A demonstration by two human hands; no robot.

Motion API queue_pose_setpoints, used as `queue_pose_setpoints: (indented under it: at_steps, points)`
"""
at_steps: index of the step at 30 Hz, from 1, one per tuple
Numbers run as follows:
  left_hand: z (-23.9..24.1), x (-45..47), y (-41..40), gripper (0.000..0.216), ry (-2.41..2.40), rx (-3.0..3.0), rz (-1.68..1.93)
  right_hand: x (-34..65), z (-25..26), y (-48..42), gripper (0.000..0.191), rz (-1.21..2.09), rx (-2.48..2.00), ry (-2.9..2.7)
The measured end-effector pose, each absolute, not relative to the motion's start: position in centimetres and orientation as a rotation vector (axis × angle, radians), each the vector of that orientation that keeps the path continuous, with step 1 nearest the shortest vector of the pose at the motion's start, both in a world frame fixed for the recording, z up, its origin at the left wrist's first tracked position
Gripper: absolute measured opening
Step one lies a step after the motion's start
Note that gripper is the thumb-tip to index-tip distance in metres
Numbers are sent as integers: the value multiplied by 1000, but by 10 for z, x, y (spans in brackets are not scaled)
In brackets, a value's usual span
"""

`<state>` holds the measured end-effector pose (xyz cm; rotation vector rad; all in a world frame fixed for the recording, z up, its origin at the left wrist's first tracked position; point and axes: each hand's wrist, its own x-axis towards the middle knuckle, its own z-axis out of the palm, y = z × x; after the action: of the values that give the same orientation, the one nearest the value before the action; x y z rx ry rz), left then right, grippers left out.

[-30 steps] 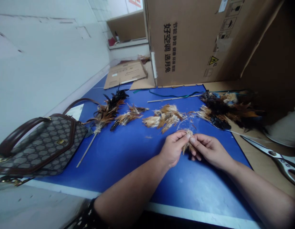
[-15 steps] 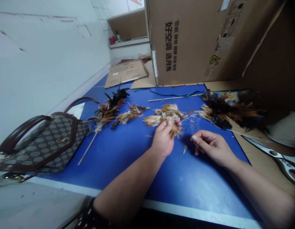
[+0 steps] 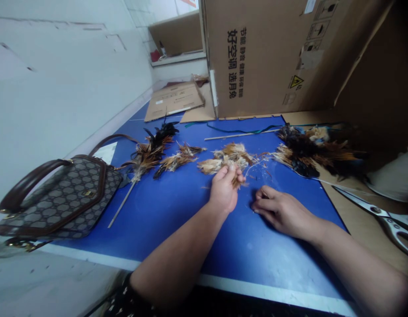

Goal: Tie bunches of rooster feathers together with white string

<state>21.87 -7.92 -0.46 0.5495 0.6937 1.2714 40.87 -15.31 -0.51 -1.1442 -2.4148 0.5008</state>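
My left hand [image 3: 224, 189] is closed around a small bunch of brown feathers [image 3: 239, 181] above the blue tabletop [image 3: 177, 220]. Just beyond it lies a loose pile of tan and brown feathers [image 3: 235, 152]. To the right, my right hand [image 3: 283, 212] is low over the table, thumb and fingers pinched together; whatever is between the fingertips is too small to make out. A smaller feather bunch [image 3: 179, 159] lies left of the pile. Farther left is a feather duster [image 3: 147, 154] with dark-tipped plumage and a thin stick handle.
A patterned handbag [image 3: 75, 198] stands at the left. Dark and brown feathers [image 3: 318, 152] are heaped at the right, near large scissors [image 3: 377, 211] and a whitish roll [image 3: 394, 174]. A thin stick [image 3: 240, 135] lies at the back before a big cardboard box [image 3: 266, 57].
My right hand has moved left and down onto the spot where a bit of fluff lay; the fluff no longer shows. My left hand has shifted slightly, hiding more of its feathers.
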Motion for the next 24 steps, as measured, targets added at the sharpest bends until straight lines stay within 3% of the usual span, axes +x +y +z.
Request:
queue_pose_setpoints:
  at_steps: [10, 17, 24]
  points:
    - [-12, 223, -86, 34, 680, 633, 1209, 403, -11, -152, 16, 671, -1185, -2010]
    - [-15, 227, -93, 40, 678, 690, 1144, 412, -6, -148, 33, 700, -1376, -1556]
    - [-15, 229, -98, 42, 677, 739, 1118, 414, 7, -147, 34, 954, -1302, -1314]
